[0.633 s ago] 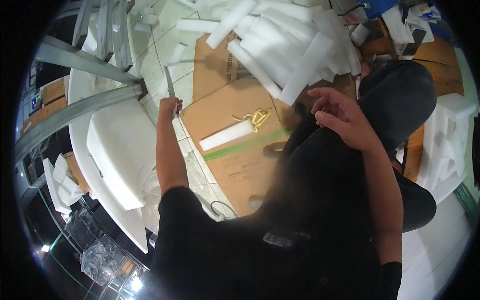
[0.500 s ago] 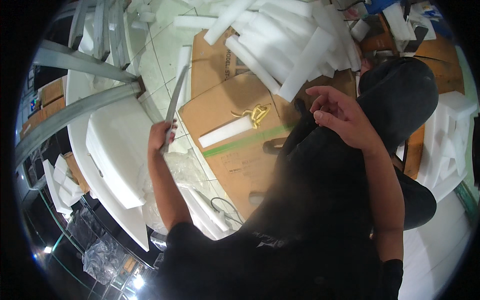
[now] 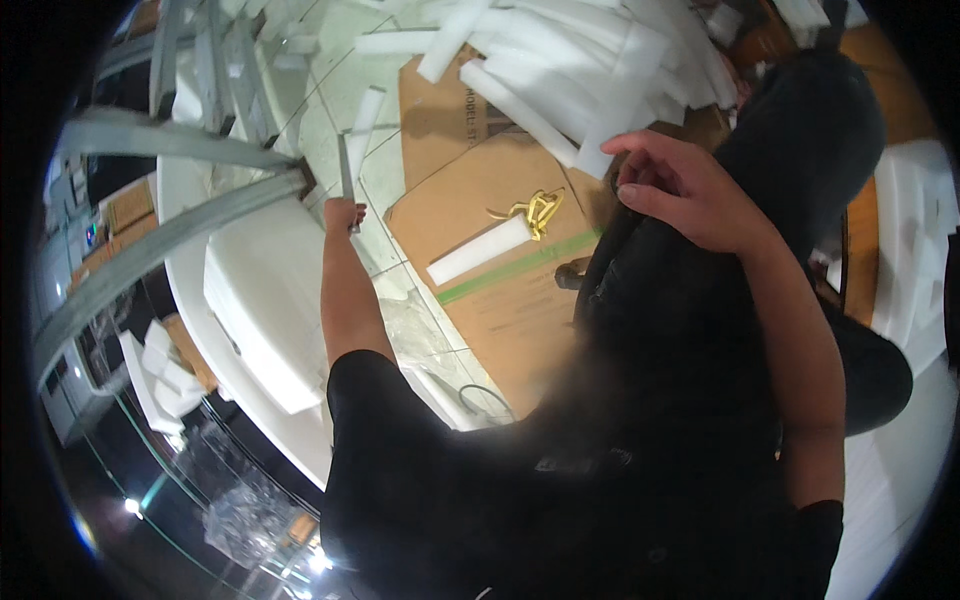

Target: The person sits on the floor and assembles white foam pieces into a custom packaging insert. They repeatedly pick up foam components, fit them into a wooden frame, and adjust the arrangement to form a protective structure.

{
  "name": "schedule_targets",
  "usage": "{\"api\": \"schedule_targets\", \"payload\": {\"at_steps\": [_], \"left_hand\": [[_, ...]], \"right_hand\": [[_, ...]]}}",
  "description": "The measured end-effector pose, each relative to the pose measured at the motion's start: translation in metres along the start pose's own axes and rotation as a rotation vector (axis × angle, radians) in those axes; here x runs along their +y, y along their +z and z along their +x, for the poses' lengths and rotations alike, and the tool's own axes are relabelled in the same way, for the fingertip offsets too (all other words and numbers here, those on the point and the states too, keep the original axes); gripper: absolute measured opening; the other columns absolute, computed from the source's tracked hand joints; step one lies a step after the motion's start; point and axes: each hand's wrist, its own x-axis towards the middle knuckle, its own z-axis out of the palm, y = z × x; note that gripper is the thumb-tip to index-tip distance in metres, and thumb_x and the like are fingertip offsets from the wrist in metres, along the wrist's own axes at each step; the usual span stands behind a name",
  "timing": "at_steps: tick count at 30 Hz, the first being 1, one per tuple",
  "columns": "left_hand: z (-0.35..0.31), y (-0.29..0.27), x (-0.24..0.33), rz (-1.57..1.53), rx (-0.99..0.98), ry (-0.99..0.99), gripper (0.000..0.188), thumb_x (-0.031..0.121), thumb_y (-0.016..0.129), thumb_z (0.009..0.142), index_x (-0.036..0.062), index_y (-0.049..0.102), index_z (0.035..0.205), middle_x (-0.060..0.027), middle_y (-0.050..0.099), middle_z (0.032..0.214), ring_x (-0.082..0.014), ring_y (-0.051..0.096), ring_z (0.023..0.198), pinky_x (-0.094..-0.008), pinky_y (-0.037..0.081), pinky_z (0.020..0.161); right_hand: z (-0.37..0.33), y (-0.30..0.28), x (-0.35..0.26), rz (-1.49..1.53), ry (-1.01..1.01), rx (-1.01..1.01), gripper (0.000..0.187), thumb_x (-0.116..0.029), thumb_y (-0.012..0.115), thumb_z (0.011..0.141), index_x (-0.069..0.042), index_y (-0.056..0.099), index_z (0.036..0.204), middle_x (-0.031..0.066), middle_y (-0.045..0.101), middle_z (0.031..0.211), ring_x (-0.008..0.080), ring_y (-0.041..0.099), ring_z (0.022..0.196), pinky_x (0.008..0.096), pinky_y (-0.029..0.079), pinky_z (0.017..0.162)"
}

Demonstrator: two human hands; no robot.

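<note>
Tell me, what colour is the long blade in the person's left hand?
Grey: the blade in the left hand shows best in the head view.

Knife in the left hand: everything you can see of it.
The long knife has a narrow, nearly straight grey blade that looks metallic. The left hand is closed around its lower end, hiding most of the handle. The blade points away from the person, over pale floor tiles, just left of a white foam strip in the picture. Its cutting edge can't be made out.
</note>
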Motion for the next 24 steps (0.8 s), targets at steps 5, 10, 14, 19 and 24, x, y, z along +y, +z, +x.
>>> {"api": "schedule_targets", "payload": {"at_steps": [5,10,14,19,24], "left_hand": [[-0.008,-0.006,0.038,0.088,-0.106,-0.097,0.023,0.002,0.049,0.092,-0.0159,0.064,0.096,-0.0229,0.075,0.088,-0.0201,0.063,0.054,-0.0337,0.047,0.044],[-0.110,-0.083,0.062,0.050,-0.275,-0.123,0.030,0.013,0.057,0.098,-0.0111,0.065,0.113,-0.0163,0.075,0.095,-0.0149,0.054,0.048,-0.0291,0.044,0.045],[-0.222,-0.167,0.054,-0.230,-0.393,-0.069,0.040,0.021,0.059,0.102,-0.0080,0.060,0.130,-0.0079,0.068,0.081,-0.0055,0.048,0.043,-0.0196,0.034,0.034],[-0.294,-0.193,0.026,-0.315,-0.474,0.105,0.046,0.026,0.061,0.104,-0.0065,0.057,0.136,-0.0066,0.067,0.079,-0.0051,0.043,0.036,-0.0184,0.029,0.030],[-0.313,-0.123,0.050,-0.242,-0.196,0.149,0.041,0.027,0.058,0.105,-0.0069,0.061,0.129,-0.0050,0.063,0.073,-0.0061,0.045,0.041,-0.0207,0.034,0.036]], "right_hand": [[-0.008,0.000,0.007,0.010,-0.014,0.056,0.040,-0.017,0.070,0.095,-0.007,0.062,0.132,0.0048,0.065,0.089,0.0095,0.057,0.073,0.0273,0.048,0.067],[-0.006,-0.004,0.000,0.015,0.023,0.007,0.040,-0.016,0.068,0.097,-0.008,0.060,0.136,0.0027,0.062,0.096,0.0083,0.057,0.080,0.0249,0.049,0.074],[-0.004,0.002,0.005,0.001,-0.026,0.021,0.040,-0.019,0.071,0.096,-0.009,0.061,0.134,0.0053,0.065,0.097,0.0097,0.058,0.076,0.0266,0.050,0.070],[-0.003,0.003,-0.001,-0.035,-0.025,-0.061,0.041,-0.013,0.065,0.098,-0.004,0.058,0.137,0.0011,0.059,0.097,0.0077,0.055,0.083,0.0239,0.047,0.077],[-0.005,0.000,0.000,-0.075,-0.102,-0.073,0.038,-0.013,0.065,0.099,-0.003,0.059,0.135,0.0013,0.059,0.096,0.0072,0.052,0.082,0.0233,0.046,0.077]]}}
